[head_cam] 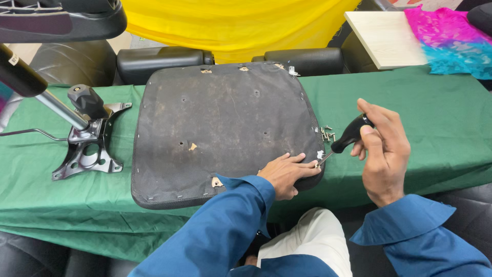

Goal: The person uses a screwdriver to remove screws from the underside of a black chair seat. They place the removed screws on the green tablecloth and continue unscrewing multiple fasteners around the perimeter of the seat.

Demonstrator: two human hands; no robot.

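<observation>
The screwdriver (348,137) tip is working at the near right edge of the upturned seat pad (225,131), right beside the fingertips of the left hand (285,174); a slip off the staple or fabric could, I judge, drive the blade into those fingers. The left hand is lying flat and spread, pressing the pad's corner, gripping nothing. The right hand (383,149) is curled tight around the black handle (thumb riding on top). Loose screws (328,134) are lying on the green cloth (435,128) near the pad's edge.
</observation>
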